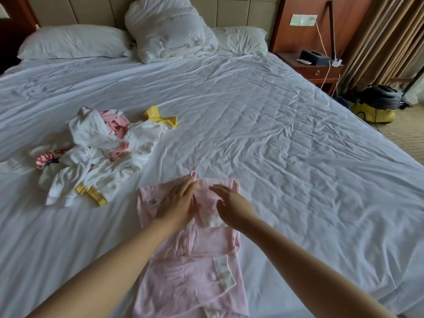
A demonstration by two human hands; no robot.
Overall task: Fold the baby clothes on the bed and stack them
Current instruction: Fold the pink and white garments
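Note:
A pink baby garment [195,267] lies spread lengthwise on the white bed [275,134], partly folded in at its sides. My left hand [177,203] rests flat on its upper left part, fingers straight. My right hand [231,206] hovers over or lightly touches the upper right part, fingers relaxed and holding nothing. To the left sits a loose pile of unfolded baby clothes [98,152] in white, pink and yellow, with a red-patterned piece at its left edge.
Two pillows [73,42] and a bunched white duvet [167,28] lie at the headboard. A wooden nightstand [319,67] with a tissue box stands at the right. A yellow vacuum cleaner [376,106] is on the floor by the curtains.

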